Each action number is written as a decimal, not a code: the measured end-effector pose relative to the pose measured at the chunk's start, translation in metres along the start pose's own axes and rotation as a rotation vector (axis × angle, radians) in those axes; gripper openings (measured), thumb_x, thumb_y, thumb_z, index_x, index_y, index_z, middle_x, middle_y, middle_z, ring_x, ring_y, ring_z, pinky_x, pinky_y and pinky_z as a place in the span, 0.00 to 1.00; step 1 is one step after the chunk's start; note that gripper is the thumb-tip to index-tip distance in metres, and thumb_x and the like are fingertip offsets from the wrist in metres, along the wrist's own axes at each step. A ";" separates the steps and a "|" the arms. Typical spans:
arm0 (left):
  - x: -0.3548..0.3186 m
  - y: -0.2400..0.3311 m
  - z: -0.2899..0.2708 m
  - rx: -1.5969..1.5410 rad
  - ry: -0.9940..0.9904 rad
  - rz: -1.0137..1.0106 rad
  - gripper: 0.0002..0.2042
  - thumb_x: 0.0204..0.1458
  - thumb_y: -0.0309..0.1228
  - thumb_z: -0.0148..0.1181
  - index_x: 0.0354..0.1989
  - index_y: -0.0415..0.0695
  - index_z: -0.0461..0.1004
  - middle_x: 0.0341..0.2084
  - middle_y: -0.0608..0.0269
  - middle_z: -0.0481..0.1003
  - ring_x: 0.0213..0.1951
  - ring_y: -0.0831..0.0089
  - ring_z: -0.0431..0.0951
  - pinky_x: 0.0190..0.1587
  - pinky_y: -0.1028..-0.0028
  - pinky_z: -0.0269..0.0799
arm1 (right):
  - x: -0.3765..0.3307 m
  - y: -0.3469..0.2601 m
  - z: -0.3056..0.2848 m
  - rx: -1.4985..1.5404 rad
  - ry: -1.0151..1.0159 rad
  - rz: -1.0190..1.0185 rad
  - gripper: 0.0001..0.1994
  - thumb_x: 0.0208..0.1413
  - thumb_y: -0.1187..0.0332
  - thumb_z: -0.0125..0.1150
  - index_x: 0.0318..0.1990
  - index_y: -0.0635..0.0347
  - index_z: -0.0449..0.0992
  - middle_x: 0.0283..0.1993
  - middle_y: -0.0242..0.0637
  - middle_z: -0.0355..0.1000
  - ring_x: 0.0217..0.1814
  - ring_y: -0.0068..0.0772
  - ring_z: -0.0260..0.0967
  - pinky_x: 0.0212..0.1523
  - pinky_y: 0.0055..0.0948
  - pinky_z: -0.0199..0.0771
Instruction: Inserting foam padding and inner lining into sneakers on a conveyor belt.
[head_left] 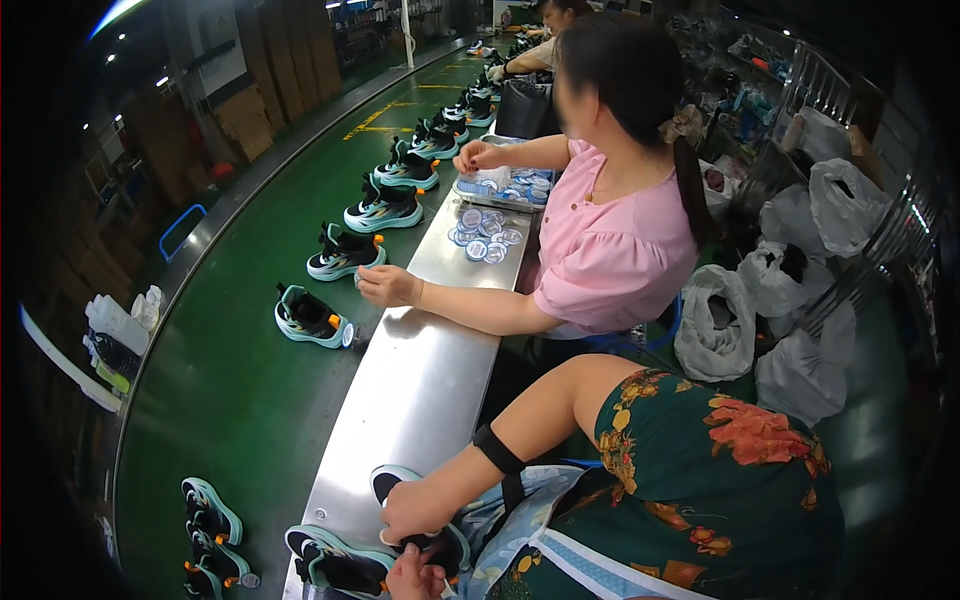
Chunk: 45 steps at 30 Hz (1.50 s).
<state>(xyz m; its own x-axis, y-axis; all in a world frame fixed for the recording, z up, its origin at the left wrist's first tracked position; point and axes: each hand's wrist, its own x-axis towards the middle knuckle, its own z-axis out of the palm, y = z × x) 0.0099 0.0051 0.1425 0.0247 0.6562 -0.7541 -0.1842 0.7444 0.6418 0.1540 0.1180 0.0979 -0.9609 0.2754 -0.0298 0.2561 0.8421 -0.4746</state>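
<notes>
On the metal ledge by my body, my right hand (415,510) is closed around a black sneaker (456,550) with a pale teal sole. Low in the picture, my left hand (415,576) is against the same shoe with its fingers pinched together. What those fingers hold, if anything, is too small to make out. Beside them lies a second black sneaker (335,560) with a pale teal sole.
A green conveyor belt (230,400) carries several similar sneakers (385,205). A co-worker in a pink top (620,240) reaches toward it. Round blue-and-white discs (485,235) lie by a metal tray (515,205). White plastic bags (715,325) stand at right.
</notes>
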 end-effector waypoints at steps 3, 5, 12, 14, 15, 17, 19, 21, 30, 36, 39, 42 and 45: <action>0.004 -0.014 -0.008 0.012 -0.038 0.007 0.16 0.56 0.35 0.55 0.47 0.35 0.70 0.31 0.60 0.75 0.36 0.73 0.76 0.26 0.82 0.66 | -0.012 0.013 -0.006 0.382 0.053 -0.146 0.20 0.38 0.70 0.64 0.44 0.59 0.73 0.32 0.48 0.71 0.39 0.51 0.71 0.36 0.41 0.69; 0.008 -0.038 -0.015 0.210 -0.085 0.349 0.12 0.57 0.33 0.53 0.43 0.37 0.70 0.31 0.58 0.76 0.30 0.74 0.76 0.24 0.81 0.68 | -0.018 0.022 -0.005 0.508 0.092 -0.103 0.21 0.40 0.70 0.64 0.46 0.58 0.73 0.32 0.49 0.71 0.40 0.51 0.71 0.38 0.41 0.69; -0.004 -0.014 0.017 0.065 0.016 0.105 0.11 0.58 0.31 0.51 0.43 0.36 0.71 0.25 0.54 0.77 0.19 0.77 0.71 0.19 0.80 0.63 | -0.023 0.001 -0.026 0.261 0.065 0.196 0.16 0.41 0.67 0.63 0.41 0.60 0.76 0.35 0.46 0.75 0.39 0.49 0.72 0.38 0.40 0.71; -0.001 -0.014 0.014 0.074 0.009 0.096 0.11 0.58 0.31 0.51 0.42 0.36 0.71 0.25 0.54 0.77 0.18 0.77 0.70 0.19 0.80 0.62 | -0.022 0.020 -0.016 0.586 0.178 -0.050 0.14 0.39 0.67 0.64 0.36 0.61 0.76 0.31 0.43 0.74 0.36 0.49 0.73 0.35 0.42 0.71; 0.002 -0.015 0.014 0.075 0.011 0.088 0.11 0.58 0.32 0.51 0.42 0.36 0.71 0.24 0.54 0.77 0.18 0.77 0.70 0.19 0.80 0.61 | -0.020 0.020 -0.012 0.601 0.245 -0.084 0.12 0.38 0.66 0.65 0.31 0.62 0.74 0.29 0.42 0.73 0.34 0.50 0.72 0.33 0.43 0.70; 0.005 -0.017 0.010 0.077 0.026 0.074 0.11 0.57 0.32 0.51 0.41 0.36 0.71 0.24 0.54 0.77 0.17 0.78 0.69 0.18 0.81 0.60 | -0.018 0.009 -0.003 0.443 0.253 0.037 0.13 0.38 0.65 0.65 0.30 0.62 0.74 0.29 0.43 0.73 0.34 0.51 0.72 0.33 0.43 0.70; 0.000 -0.024 -0.001 0.101 0.042 0.059 0.10 0.57 0.32 0.51 0.39 0.36 0.71 0.23 0.54 0.77 0.16 0.78 0.69 0.18 0.81 0.58 | -0.012 -0.007 0.003 0.279 0.275 0.173 0.13 0.39 0.62 0.63 0.28 0.62 0.73 0.29 0.45 0.72 0.34 0.51 0.72 0.33 0.43 0.70; 0.012 -0.037 -0.011 0.059 0.049 0.038 0.08 0.58 0.29 0.48 0.29 0.39 0.71 0.14 0.56 0.75 0.12 0.80 0.68 0.14 0.80 0.58 | -0.010 -0.004 0.005 0.264 0.334 0.113 0.15 0.39 0.57 0.63 0.27 0.62 0.74 0.28 0.47 0.72 0.33 0.51 0.72 0.34 0.43 0.71; 0.015 -0.026 -0.014 -0.043 0.035 0.076 0.08 0.57 0.29 0.53 0.37 0.38 0.76 0.13 0.60 0.74 0.10 0.85 0.67 0.12 0.85 0.49 | -0.008 -0.018 -0.003 -0.038 0.357 0.162 0.10 0.46 0.64 0.61 0.34 0.55 0.72 0.26 0.35 0.68 0.32 0.40 0.68 0.37 0.32 0.65; 0.009 -0.033 -0.021 -0.057 0.041 0.079 0.08 0.57 0.28 0.53 0.37 0.39 0.76 0.13 0.61 0.74 0.11 0.84 0.69 0.11 0.84 0.48 | -0.007 -0.021 -0.011 0.449 0.185 0.113 0.12 0.43 0.64 0.66 0.34 0.56 0.70 0.23 0.34 0.65 0.28 0.38 0.66 0.33 0.31 0.63; 0.011 -0.031 -0.020 -0.061 0.017 0.084 0.08 0.57 0.29 0.53 0.38 0.39 0.76 0.12 0.61 0.73 0.10 0.84 0.68 0.11 0.84 0.48 | -0.002 -0.027 0.001 0.029 0.398 0.181 0.11 0.46 0.63 0.65 0.33 0.57 0.71 0.23 0.34 0.67 0.29 0.40 0.67 0.33 0.32 0.63; 0.012 -0.031 -0.020 -0.062 0.025 0.075 0.08 0.57 0.29 0.53 0.38 0.39 0.76 0.12 0.64 0.73 0.11 0.83 0.69 0.11 0.84 0.48 | -0.003 -0.019 -0.012 0.139 0.292 0.205 0.11 0.44 0.65 0.64 0.33 0.56 0.71 0.23 0.34 0.67 0.29 0.39 0.67 0.34 0.33 0.63; 0.011 -0.030 -0.017 -0.049 0.030 0.082 0.08 0.57 0.28 0.53 0.37 0.38 0.77 0.12 0.67 0.71 0.12 0.82 0.71 0.11 0.84 0.49 | -0.010 -0.020 -0.015 0.337 0.234 0.144 0.11 0.44 0.64 0.64 0.32 0.56 0.70 0.23 0.34 0.67 0.28 0.38 0.67 0.34 0.33 0.63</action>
<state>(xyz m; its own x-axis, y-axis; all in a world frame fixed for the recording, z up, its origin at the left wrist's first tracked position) -0.0007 -0.0120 0.1131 -0.0221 0.7105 -0.7034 -0.2319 0.6807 0.6949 0.1598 0.1053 0.1207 -0.8579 0.5097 0.0652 0.3000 0.5999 -0.7417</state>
